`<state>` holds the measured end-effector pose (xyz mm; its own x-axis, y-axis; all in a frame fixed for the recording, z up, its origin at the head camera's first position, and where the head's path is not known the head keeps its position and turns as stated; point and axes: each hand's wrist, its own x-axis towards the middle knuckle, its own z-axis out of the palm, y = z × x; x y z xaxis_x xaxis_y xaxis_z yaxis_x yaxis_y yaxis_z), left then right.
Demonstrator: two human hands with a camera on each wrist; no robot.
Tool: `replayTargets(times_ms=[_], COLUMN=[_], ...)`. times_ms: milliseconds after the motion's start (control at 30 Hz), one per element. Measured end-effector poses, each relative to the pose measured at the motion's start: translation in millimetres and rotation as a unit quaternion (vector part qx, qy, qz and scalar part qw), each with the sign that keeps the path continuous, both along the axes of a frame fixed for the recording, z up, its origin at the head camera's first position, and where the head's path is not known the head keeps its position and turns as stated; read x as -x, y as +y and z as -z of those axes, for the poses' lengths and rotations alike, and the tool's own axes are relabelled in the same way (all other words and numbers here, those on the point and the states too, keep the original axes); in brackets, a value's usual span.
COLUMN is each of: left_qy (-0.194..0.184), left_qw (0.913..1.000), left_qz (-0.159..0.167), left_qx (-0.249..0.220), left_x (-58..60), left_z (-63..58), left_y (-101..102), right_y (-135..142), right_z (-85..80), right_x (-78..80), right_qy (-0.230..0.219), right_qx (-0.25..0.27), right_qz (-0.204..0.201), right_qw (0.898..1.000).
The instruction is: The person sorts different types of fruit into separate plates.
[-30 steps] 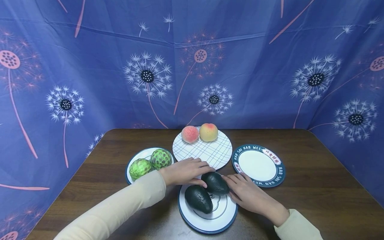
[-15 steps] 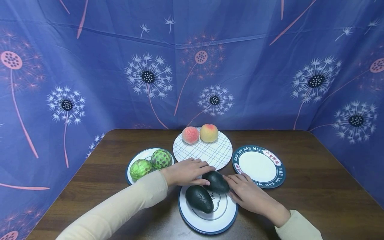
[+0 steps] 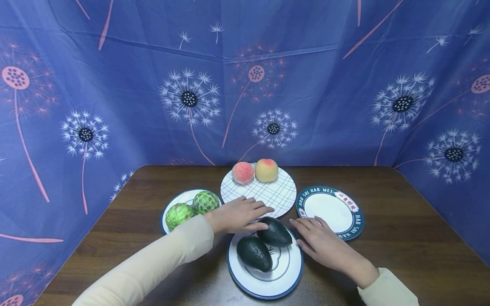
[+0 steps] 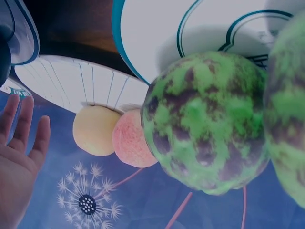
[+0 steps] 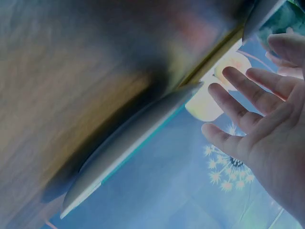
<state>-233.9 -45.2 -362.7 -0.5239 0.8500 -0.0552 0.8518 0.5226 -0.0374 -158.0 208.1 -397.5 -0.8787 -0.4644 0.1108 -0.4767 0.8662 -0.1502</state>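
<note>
Two dark green avocados lie on a blue-rimmed white plate (image 3: 268, 289) near the table's front. The rear avocado (image 3: 277, 233) touches the front avocado (image 3: 254, 253). My left hand (image 3: 237, 215) reaches over from the left, its thumb tip at the rear avocado's upper left side. Its fingers are loosely extended, as the left wrist view also shows, and do not wrap round the fruit. To the right of the plate, my right hand (image 3: 325, 244) has its fingers apart from the avocados. In the right wrist view the right hand (image 5: 271, 119) has spread, slightly bent fingers and holds nothing.
On a left plate (image 3: 164, 221) sit two bumpy green custard apples (image 3: 205, 202). Behind, a checked plate (image 3: 260, 199) bears a pink peach (image 3: 243, 172) and a yellow peach (image 3: 266, 170). A teal-rimmed plate (image 3: 329, 212) stands at right. A blue dandelion-print cloth (image 3: 325, 85) hangs behind the table.
My right hand has let go of the rear avocado and drawn away to the right. The left fingers have lifted slightly off it. Both avocados stay on the plate.
</note>
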Motion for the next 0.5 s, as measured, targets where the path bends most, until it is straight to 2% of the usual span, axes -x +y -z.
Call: replayTargets(times_ms=[300,500], left_qy=[0.044,0.096], left_qw=[0.9982,0.9928], left_qz=[-0.038,-0.065], left_qx=[-0.013,-0.029], left_x=[10.3,21.8], left_z=[-4.7,-6.2], left_y=[-3,-7], right_y=[17,35], right_z=[-7.8,-12.3], right_x=[5.9,10.7], right_qy=[0.062,0.063], right_qx=[0.012,0.016], right_qz=[0.014,0.042], right_qw=[0.998,0.997])
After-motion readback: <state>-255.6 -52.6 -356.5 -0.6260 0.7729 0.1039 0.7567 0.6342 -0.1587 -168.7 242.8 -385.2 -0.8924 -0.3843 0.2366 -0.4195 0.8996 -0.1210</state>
